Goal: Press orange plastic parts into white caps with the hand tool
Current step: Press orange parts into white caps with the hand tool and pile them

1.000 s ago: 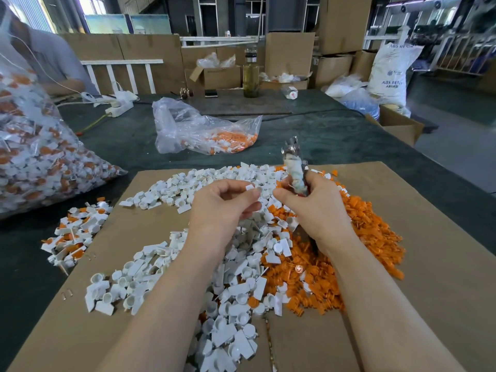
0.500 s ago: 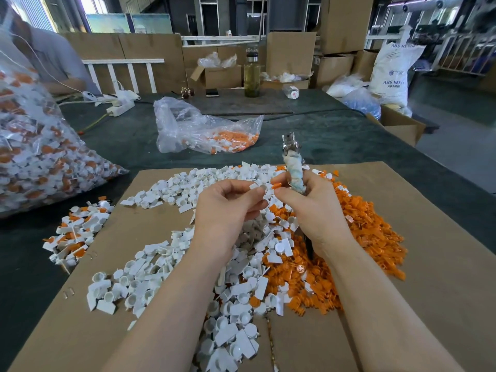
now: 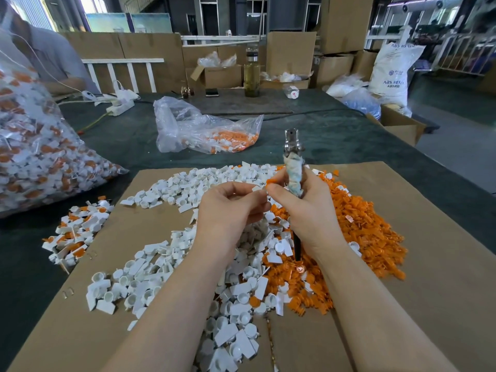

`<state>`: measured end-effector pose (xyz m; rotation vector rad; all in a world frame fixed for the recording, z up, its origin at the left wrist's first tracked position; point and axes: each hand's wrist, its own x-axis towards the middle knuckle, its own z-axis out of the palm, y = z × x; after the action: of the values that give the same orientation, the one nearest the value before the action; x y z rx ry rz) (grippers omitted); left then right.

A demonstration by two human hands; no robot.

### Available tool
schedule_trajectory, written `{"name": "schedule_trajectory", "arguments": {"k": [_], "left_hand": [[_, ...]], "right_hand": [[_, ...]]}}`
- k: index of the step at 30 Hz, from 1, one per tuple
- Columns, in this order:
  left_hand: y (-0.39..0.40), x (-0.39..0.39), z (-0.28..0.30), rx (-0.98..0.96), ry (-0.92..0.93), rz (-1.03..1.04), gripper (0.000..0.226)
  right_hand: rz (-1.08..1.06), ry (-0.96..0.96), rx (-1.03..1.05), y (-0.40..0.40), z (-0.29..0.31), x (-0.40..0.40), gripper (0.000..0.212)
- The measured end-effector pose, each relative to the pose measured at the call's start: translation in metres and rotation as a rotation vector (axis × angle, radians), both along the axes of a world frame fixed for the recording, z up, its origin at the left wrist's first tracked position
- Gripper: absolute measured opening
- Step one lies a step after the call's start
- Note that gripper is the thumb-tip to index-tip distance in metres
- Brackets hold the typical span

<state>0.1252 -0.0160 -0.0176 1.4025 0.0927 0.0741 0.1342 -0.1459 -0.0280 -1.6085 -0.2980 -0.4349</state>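
a small orange plastic part [image 3: 269, 182] sits mid-frame, pinched at the right hand [image 3: 303, 210] fingertips, touching the small white plastic cap [image 3: 256, 188] pinched by the left hand [image 3: 228, 210]. the cap lies just left of the part. the right grip also clenches the upright cloth-wrapped metal hand tool [image 3: 294, 170], its long axis vertical, above the loose heap of white caps [image 3: 166, 267] on the brown cardboard sheet [image 3: 429, 264].

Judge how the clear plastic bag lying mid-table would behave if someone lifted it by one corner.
The clear plastic bag would probably be floppy: its film lies crumpled and slack. It looks light, being only partly filled. The orange and white parts inside would likely slide toward the low end, maybe spilling if the mouth is open.
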Motion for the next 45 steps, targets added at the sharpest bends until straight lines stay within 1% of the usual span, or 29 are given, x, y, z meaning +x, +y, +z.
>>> {"name": "schedule_trajectory", "arguments": {"k": [5, 9, 12, 16, 19, 21, 24, 28, 31, 35, 45], "left_hand": [[-0.0001, -0.0004, 0.0001, -0.012, 0.001, 0.007, 0.011], [0.0001, -0.0013, 0.0012, -0.025, -0.002, 0.022, 0.015], [0.0002, -0.0019, 0.0017, -0.035, 0.000, 0.026, 0.013], [0.0006, -0.0014, 0.0030, -0.057, 0.016, 0.031, 0.015], [-0.0001, -0.0016, 0.0037, -0.073, 0.014, 0.035, 0.017], [-0.0004, -0.0021, 0.0041, -0.093, 0.012, 0.026, 0.015], [-0.0011, -0.0034, 0.0045, -0.131, 0.005, -0.009, 0.006], [-0.0021, -0.0048, 0.0051, -0.152, -0.020, 0.009, 0.005], [-0.0032, -0.0050, 0.0044, -0.122, -0.053, 0.023, 0.006], [-0.0037, -0.0039, 0.0027, -0.057, -0.100, 0.051, 0.011], [-0.0039, -0.0027, -0.0006, 0.043, -0.181, 0.115, 0.009]], "right_hand": [[-0.013, 0.000, -0.059, 0.0019, -0.0029, 0.0019, 0.018], [-0.099, -0.006, -0.139, 0.0002, -0.0043, 0.0025, 0.013], [-0.144, -0.025, -0.211, -0.0005, -0.0042, 0.0016, 0.011], [-0.188, -0.059, -0.258, -0.0002, -0.0026, 0.0003, 0.019], [-0.211, -0.066, -0.259, 0.0008, -0.0031, -0.0001, 0.010], [-0.221, -0.071, -0.231, 0.0015, -0.0037, -0.0004, 0.008], [-0.227, -0.091, -0.210, 0.0022, -0.0034, -0.0014, 0.010], [-0.258, -0.119, -0.227, 0.0033, -0.0037, -0.0032, 0.022], [-0.269, -0.141, -0.247, 0.0050, -0.0034, -0.0043, 0.031], [-0.300, -0.155, -0.296, 0.0055, -0.0034, -0.0034, 0.033], [-0.285, -0.139, -0.281, 0.0068, -0.0030, -0.0030, 0.033]]}}
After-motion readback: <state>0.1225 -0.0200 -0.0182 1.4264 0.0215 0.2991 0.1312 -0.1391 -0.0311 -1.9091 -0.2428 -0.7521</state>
